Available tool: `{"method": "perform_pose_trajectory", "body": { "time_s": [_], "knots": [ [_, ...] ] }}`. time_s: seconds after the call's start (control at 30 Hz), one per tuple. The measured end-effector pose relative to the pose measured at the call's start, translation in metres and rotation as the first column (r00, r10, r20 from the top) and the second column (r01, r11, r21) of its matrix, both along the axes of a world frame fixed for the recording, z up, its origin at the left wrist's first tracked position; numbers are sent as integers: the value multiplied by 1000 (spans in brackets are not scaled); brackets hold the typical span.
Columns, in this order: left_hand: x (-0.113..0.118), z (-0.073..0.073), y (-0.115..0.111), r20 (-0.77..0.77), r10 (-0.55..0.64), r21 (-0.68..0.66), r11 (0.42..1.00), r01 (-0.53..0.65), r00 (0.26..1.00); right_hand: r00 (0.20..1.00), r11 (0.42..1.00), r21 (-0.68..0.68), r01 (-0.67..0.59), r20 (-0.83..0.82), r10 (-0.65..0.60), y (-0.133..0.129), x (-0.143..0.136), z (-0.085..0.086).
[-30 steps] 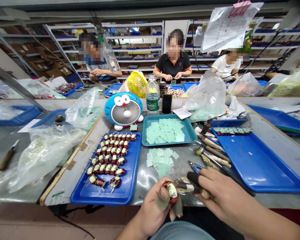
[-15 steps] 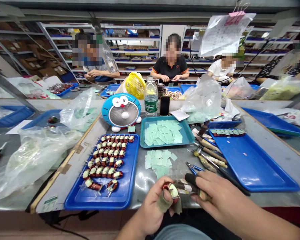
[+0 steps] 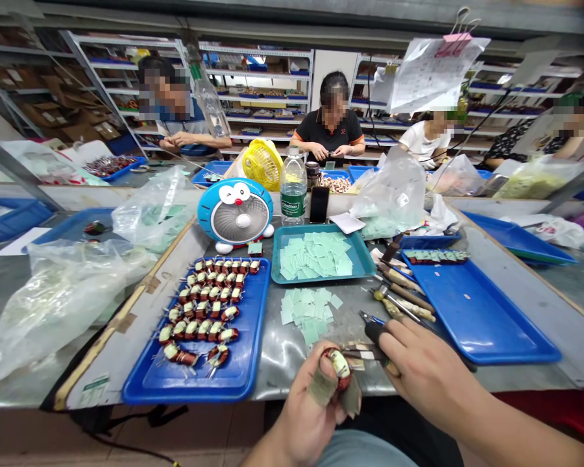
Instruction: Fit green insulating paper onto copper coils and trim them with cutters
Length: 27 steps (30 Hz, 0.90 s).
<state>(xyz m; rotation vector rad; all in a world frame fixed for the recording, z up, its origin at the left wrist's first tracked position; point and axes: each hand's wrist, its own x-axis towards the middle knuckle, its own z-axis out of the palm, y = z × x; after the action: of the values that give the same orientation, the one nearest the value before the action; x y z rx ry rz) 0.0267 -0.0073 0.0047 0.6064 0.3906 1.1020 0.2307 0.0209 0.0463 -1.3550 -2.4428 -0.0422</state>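
Note:
My left hand [image 3: 304, 412] is closed around a copper-wound ring coil [image 3: 343, 379] with pale yellow tape over its face. Grey-green wraps cover the thumb and a finger of that hand. My right hand [image 3: 428, 363] grips a flat-ended hand tool [image 3: 363, 354], its end against or very close to the coil; the fingers hide most of the handle, so its exact kind is unclear. Beyond the hands lies a loose pile of pale green sheets [image 3: 307, 314]. Left of them, a blue tray [image 3: 231, 379] bears rows of similar coils [image 3: 202, 331].
A teal tray [image 3: 275, 275] of green sheets stands ahead, behind it a blue cartoon fan [image 3: 209, 211], a water bottle [image 3: 293, 188] and a phone [image 3: 319, 204]. Wood-handled tools [image 3: 409, 295] and cutters [image 3: 370, 318] lie right, beside another blue tray [image 3: 486, 318]. Co-workers sit opposite.
The coil and the tool stay together in my hands, shifted slightly right in view. My right hand has turned a little. The co-worker opposite has bent the head lower.

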Motion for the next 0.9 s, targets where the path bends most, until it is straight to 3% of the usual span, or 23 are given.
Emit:
{"method": "perform_pose_trajectory", "body": {
  "time_s": [0.17,0.37,0.57,0.67,0.77,0.9],
  "knots": [
    [-15,2,5,-102,-3,63,998,10,995,1000,993,-120,-19,-25,16,-5,-2,5],
    [-25,1,10,-206,12,227,973,36,978,1000,999,-41,16,8,-16,-6,4,10],
    [-24,6,11,-216,10,254,966,46,976,999,994,103,-41,-24,44,1,0,13],
    [-27,9,10,-210,36,262,965,21,977,999,998,-64,24,-38,-26,-5,7,10],
    [-31,8,10,-321,81,304,952,22,944,991,955,-278,102,-61,-123,-16,14,2],
    [-32,2,12,-565,241,451,891,51,789,988,892,-438,107,-52,-145,-27,13,-3]
  ]
}}
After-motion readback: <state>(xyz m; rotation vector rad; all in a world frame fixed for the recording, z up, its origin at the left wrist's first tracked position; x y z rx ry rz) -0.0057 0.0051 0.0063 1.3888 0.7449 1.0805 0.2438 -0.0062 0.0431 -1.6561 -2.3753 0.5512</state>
